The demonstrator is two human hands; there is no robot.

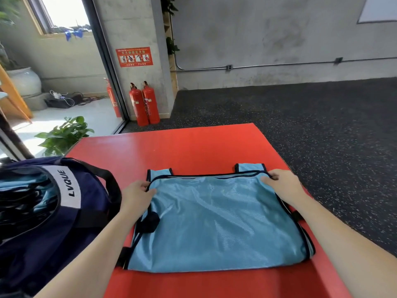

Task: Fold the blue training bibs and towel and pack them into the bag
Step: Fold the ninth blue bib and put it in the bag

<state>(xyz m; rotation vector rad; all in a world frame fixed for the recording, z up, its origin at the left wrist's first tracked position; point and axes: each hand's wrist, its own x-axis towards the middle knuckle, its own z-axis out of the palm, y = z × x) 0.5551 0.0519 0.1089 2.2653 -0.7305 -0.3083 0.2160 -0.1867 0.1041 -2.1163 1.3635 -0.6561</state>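
the blue bib [217, 222] lay flat on the red surface [193, 147], bag [64, 211] just left. left hand [137, 195] and right hand [281, 184] fingers pinched its far corners. looked light, floppy, slippery mesh, so i'd grab the black-trimmed edges.

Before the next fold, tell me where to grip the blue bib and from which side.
Grip the blue bib at its two far corners on the black-trimmed edge, where the left hand and right hand already pinch it. Come from the near side, over the cloth: it lies flat on the red table, and that edge can likely be drawn toward you.
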